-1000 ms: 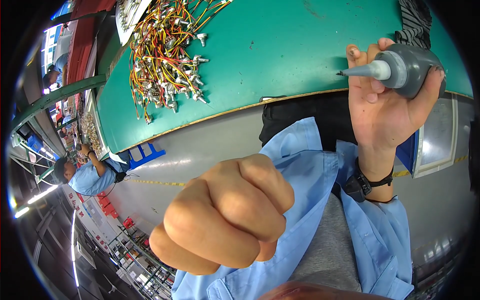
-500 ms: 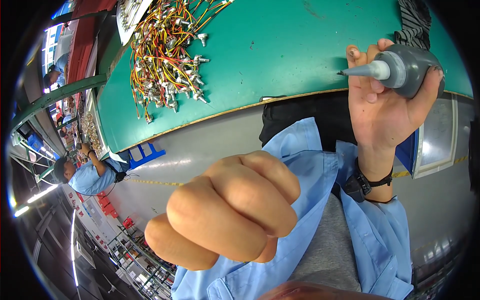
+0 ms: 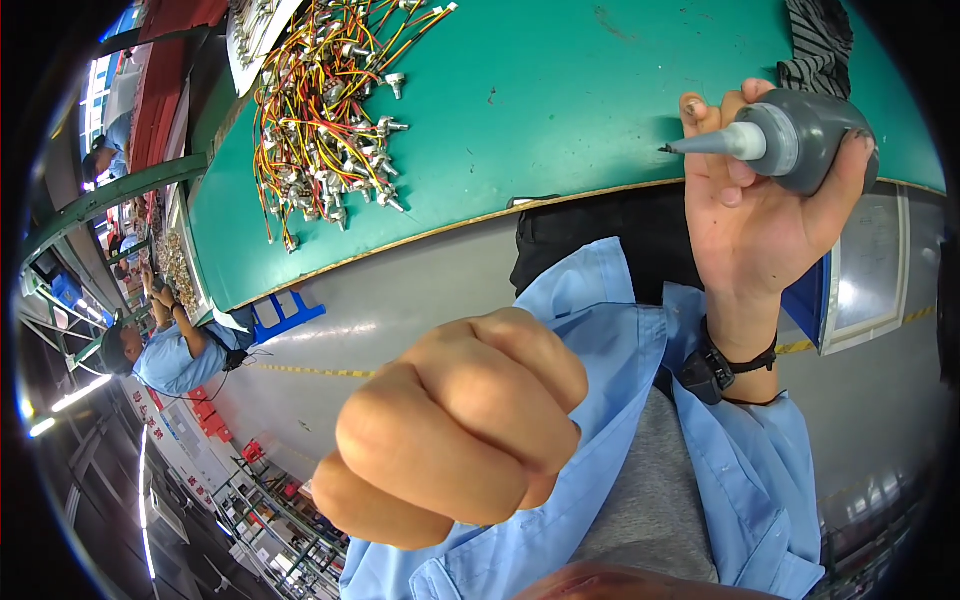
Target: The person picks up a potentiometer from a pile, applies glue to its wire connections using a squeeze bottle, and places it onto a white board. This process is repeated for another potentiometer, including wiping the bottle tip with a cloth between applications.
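The right hand (image 3: 748, 235) grips the bottle (image 3: 822, 125), likely light, squishy and best held round its belly; the left hand (image 3: 455, 425) makes a fist

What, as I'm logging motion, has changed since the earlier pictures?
The scene slid slightly left in view; the closed left hand edged rightward against it. Nothing visibly taken or released: the right hand still holds the grey nozzle bottle. Wired potentiometers stayed on the green tabletop.
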Action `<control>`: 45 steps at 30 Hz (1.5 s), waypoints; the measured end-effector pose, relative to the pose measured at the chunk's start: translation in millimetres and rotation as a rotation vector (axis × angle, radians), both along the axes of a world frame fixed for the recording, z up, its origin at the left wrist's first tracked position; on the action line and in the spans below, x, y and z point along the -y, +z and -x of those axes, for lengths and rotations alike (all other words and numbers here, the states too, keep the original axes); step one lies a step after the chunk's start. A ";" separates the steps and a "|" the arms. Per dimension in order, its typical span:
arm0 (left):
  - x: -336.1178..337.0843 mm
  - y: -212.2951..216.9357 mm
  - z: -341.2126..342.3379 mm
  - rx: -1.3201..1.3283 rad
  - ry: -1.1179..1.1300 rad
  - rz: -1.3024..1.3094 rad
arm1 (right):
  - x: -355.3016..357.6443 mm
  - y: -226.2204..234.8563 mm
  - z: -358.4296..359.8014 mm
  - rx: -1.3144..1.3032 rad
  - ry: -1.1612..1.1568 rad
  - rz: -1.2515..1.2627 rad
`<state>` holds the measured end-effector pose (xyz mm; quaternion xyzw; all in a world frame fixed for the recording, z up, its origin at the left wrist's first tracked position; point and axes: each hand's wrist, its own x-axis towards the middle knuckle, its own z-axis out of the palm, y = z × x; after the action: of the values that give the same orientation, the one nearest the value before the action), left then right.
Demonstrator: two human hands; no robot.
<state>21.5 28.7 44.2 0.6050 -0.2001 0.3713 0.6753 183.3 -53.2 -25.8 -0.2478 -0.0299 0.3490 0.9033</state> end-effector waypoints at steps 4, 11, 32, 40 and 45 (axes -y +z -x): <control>1.2 -0.1 0.6 0.048 0.065 0.014 | 0.6 -1.2 -0.3 -0.002 0.022 -0.020; -6.7 8.7 -3.0 -0.106 -0.004 -0.039 | -0.1 0.1 -3.1 -0.009 0.005 0.003; -132.9 -23.6 29.9 -0.752 0.665 -0.587 | 3.8 4.9 -8.5 -0.100 0.004 -0.066; -133.4 -14.6 21.9 -0.966 0.761 -0.714 | 4.7 2.3 -11.5 -0.109 0.025 -0.133; -130.5 0.1 15.6 -0.959 0.909 -1.283 | 2.6 2.6 -9.8 -0.122 0.035 -0.148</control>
<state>6.0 159.2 44.3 0.9732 0.1907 0.1282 0.0102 193.1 -55.7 -23.3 -0.1580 -0.0047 0.3758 0.9131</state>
